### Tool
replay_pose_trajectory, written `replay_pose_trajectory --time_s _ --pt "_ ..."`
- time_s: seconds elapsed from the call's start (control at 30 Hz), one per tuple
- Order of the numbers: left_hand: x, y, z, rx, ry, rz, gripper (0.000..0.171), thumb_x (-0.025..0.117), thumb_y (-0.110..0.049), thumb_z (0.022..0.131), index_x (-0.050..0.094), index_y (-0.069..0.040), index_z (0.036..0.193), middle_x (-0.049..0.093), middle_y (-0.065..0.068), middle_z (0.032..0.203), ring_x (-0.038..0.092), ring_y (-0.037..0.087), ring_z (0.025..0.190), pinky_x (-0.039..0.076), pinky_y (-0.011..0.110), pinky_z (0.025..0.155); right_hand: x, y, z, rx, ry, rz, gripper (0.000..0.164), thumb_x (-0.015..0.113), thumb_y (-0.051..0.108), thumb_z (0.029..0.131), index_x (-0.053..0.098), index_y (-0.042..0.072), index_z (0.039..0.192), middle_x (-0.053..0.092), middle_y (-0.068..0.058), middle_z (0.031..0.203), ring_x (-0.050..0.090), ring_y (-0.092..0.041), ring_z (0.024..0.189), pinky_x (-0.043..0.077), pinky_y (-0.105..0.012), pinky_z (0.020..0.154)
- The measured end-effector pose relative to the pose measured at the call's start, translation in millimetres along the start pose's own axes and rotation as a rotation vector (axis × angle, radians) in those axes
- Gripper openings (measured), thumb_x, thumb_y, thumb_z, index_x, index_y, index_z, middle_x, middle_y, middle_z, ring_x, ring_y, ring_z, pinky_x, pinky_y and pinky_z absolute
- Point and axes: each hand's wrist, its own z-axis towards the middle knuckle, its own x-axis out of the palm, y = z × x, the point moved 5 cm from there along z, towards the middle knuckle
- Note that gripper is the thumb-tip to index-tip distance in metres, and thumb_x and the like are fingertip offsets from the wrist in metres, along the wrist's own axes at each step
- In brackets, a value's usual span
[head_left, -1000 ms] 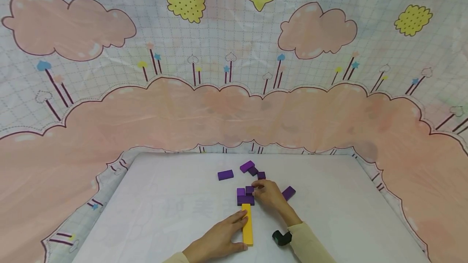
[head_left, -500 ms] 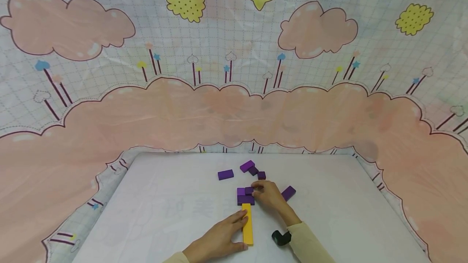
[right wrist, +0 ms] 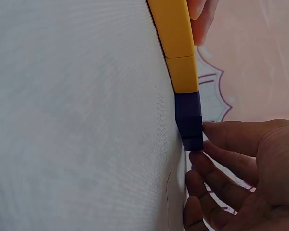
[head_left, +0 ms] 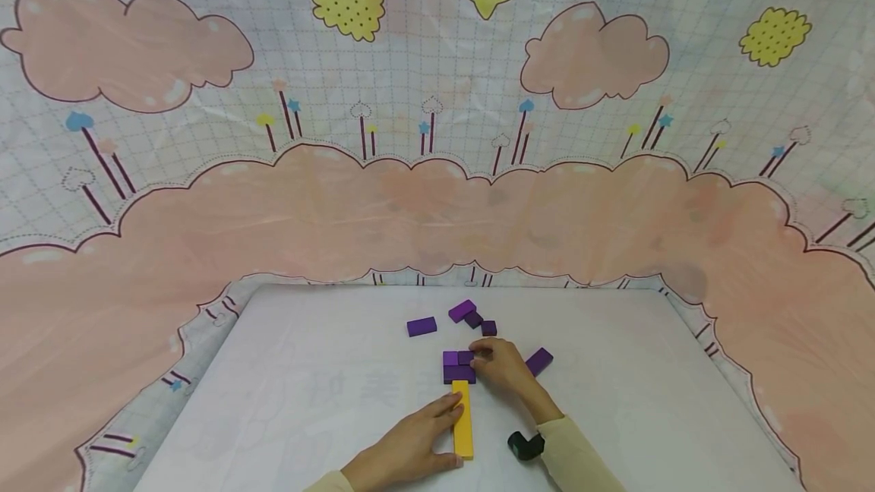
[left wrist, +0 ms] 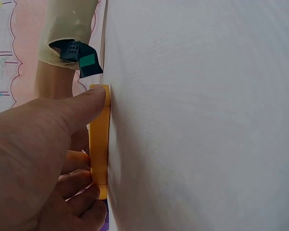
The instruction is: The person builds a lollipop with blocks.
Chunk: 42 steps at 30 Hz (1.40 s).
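My left hand lies along the left side of a narrow yellow bar. Its fingertips rest on the far part and the thumb touches the near end; seams in the wrist views show yellow blocks set end to end. Past the bar's far end lies a wide purple block, with a small purple block behind it on the left. To the right of that one, my right hand pinches a dark purple block between thumb and fingers. The right wrist view has the thumb against the purple row's side.
Farther back on the white tabletop are loose purple blocks: a long one, another touching a small dark one, and a cube. One more long block is right of the hand. A dark green device sits at the right cuff.
The dark purple block in my right hand has shifted slightly left and settled level against the small purple block. My left hand and the yellow bar stay in place.
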Motion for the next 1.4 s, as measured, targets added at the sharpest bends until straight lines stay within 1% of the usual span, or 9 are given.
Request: replay_pose_trajectory --time_s 0.47,0.6,0.67,0.73,0.9,1.07,1.13,1.27,1.4 --pt "-1.0 -0.1 1.2 -0.002 0.005 -0.014 0.074 0.065 -0.058 0.086 0.046 -0.020 0.147 0.033 -0.005 0.160 0.037 0.017 0.146 0.044 0.043 0.112 -1 4 -2 -0.020 0.008 -0.002 0.021 0.070 0.011 0.088 0.071 0.008 0.109 0.071 -0.008 0.110 0.064 -0.025 0.103 0.054 -0.047 0.095" --pt "-0.8 0.5 1.2 0.004 0.001 -0.013 0.074 0.065 -0.057 0.087 0.046 -0.020 0.147 0.032 -0.005 0.161 0.036 0.017 0.146 0.043 0.043 0.112 -4 5 -3 0.012 0.004 0.013 0.022 0.070 0.013 0.089 0.071 0.009 0.111 0.070 -0.008 0.111 0.063 -0.025 0.104 0.055 -0.046 0.093" --pt "-0.9 0.6 1.1 0.005 -0.002 -0.008 0.074 0.064 -0.058 0.087 0.046 -0.019 0.147 0.032 -0.005 0.161 0.037 0.018 0.146 0.044 0.043 0.112 -7 6 -3 0.037 0.002 0.031 0.023 0.069 0.015 0.090 0.070 0.010 0.112 0.070 -0.008 0.113 0.063 -0.027 0.106 0.055 -0.047 0.093" --pt "-0.7 0.5 0.9 0.007 -0.005 -0.003 0.075 0.064 -0.059 0.087 0.046 -0.019 0.147 0.032 -0.004 0.161 0.037 0.018 0.146 0.043 0.043 0.112 -11 7 -5 0.043 -0.005 0.041 0.023 0.069 0.017 0.091 0.070 0.012 0.113 0.070 -0.007 0.114 0.062 -0.027 0.108 0.055 -0.048 0.093" --pt "0.0 0.3 -0.1 0.023 -0.018 0.009 0.075 0.063 -0.059 0.087 0.047 -0.018 0.147 0.033 -0.003 0.160 0.037 0.018 0.146 0.043 0.042 0.112 -22 13 -7 -0.004 -0.035 0.043 0.023 0.069 0.017 0.091 0.070 0.013 0.114 0.070 -0.006 0.114 0.062 -0.027 0.109 0.055 -0.047 0.091" --pt "0.6 0.3 0.1 0.044 -0.032 0.010 0.075 0.064 -0.058 0.087 0.047 -0.016 0.146 0.034 -0.001 0.160 0.038 0.019 0.145 0.043 0.042 0.112 -32 15 -10 -0.020 -0.073 0.040 0.024 0.071 0.017 0.089 0.071 0.014 0.113 0.070 -0.006 0.115 0.062 -0.026 0.107 0.056 -0.045 0.087" --pt "1.2 0.3 0.3 0.044 -0.029 0.012 0.075 0.064 -0.058 0.087 0.047 -0.016 0.147 0.034 -0.001 0.160 0.038 0.019 0.145 0.043 0.042 0.112 -35 16 -11 -0.018 -0.084 0.037 0.024 0.071 0.018 0.089 0.071 0.015 0.113 0.070 -0.005 0.115 0.062 -0.025 0.107 0.056 -0.045 0.088" --pt "2.4 0.6 0.4 0.029 -0.020 0.011 0.075 0.064 -0.059 0.086 0.047 -0.017 0.147 0.033 -0.003 0.160 0.037 0.018 0.146 0.043 0.042 0.113 -42 17 -13 -0.037 -0.100 0.024 0.024 0.071 0.018 0.089 0.071 0.014 0.113 0.070 -0.006 0.116 0.062 -0.025 0.107 0.055 -0.048 0.091" --pt "2.5 0.1 0.3 0.028 -0.027 0.018 0.075 0.064 -0.059 0.086 0.047 -0.017 0.147 0.033 -0.003 0.160 0.036 0.018 0.146 0.042 0.042 0.113 -50 15 -17 -0.024 -0.141 0.010 0.024 0.072 0.017 0.088 0.071 0.014 0.112 0.070 -0.007 0.117 0.063 -0.027 0.108 0.053 -0.051 0.093"
